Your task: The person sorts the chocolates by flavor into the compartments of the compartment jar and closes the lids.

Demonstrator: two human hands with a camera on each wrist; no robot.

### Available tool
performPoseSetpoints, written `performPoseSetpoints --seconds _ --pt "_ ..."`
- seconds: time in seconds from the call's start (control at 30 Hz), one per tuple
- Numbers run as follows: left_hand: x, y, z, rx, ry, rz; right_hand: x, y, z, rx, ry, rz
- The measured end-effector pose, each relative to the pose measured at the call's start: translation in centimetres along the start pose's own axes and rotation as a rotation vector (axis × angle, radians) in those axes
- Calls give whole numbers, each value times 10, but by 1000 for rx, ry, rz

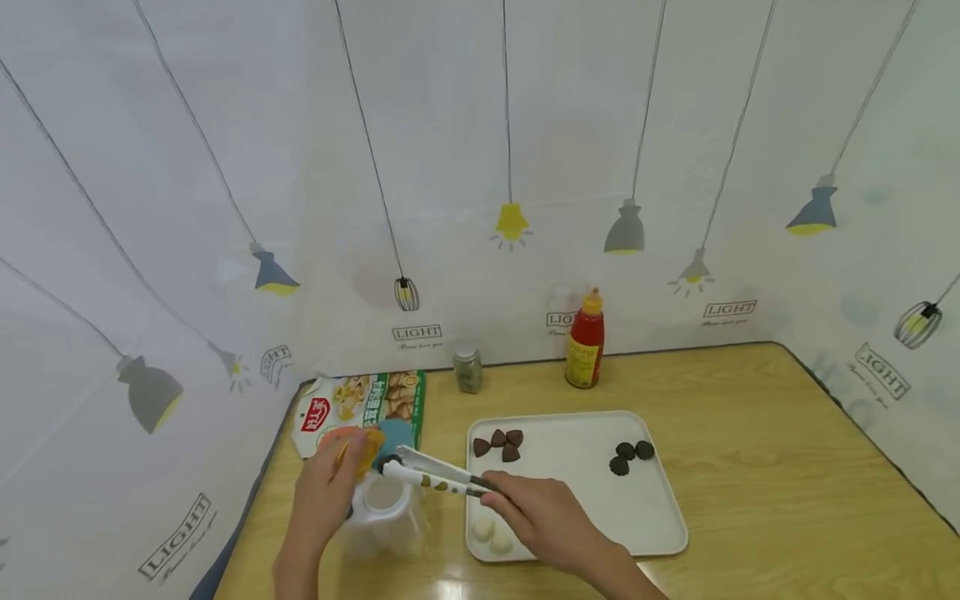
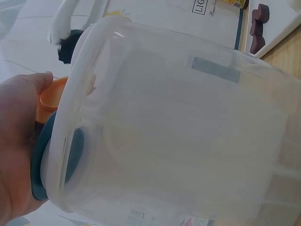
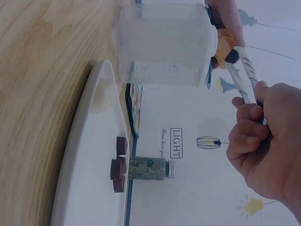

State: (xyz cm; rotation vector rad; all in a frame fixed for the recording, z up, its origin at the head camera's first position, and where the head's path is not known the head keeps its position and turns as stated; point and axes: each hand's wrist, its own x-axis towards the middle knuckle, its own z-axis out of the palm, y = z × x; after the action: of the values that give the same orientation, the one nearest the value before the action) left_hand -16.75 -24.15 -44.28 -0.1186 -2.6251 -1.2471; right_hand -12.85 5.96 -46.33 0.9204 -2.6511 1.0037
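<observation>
Gripping white tongs [image 1: 438, 475], right hand [image 1: 543, 517] clamps them over clear jar [image 1: 382, 517] near counter's [image 1: 750, 467] left front edge; a dark piece sits in the tips. Left hand [image 1: 326, 492] holds orange-teal lid [image 1: 360, 446]. White tray [image 1: 652, 533] just right: dark pieces, pale balls. Back edge: spice jar [image 1: 468, 368], red bottle [image 1: 586, 340], snack packet [image 1: 375, 404]. Backdrop reads "LIGHT".

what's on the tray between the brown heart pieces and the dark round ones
Nothing: in the head view the white tray is bare between the brown pieces and the dark round pieces.
</observation>
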Motion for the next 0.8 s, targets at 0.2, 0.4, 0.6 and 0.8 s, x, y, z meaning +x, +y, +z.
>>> performPoseSetpoints --seconds 0.2,0.4,0.6,0.8 --pt "1 1 2 4 0 2 1 -2 4 -112 -2 -38" --pt "7 1 1 5 13 24 11 -2 2 -194 10 -49" --pt "6 -1 1 -1 14 41 15 -5 1 -251 -13 -44" --pt "0 -4 2 -23 -8 28 9 -7 7 -267 -25 -30"
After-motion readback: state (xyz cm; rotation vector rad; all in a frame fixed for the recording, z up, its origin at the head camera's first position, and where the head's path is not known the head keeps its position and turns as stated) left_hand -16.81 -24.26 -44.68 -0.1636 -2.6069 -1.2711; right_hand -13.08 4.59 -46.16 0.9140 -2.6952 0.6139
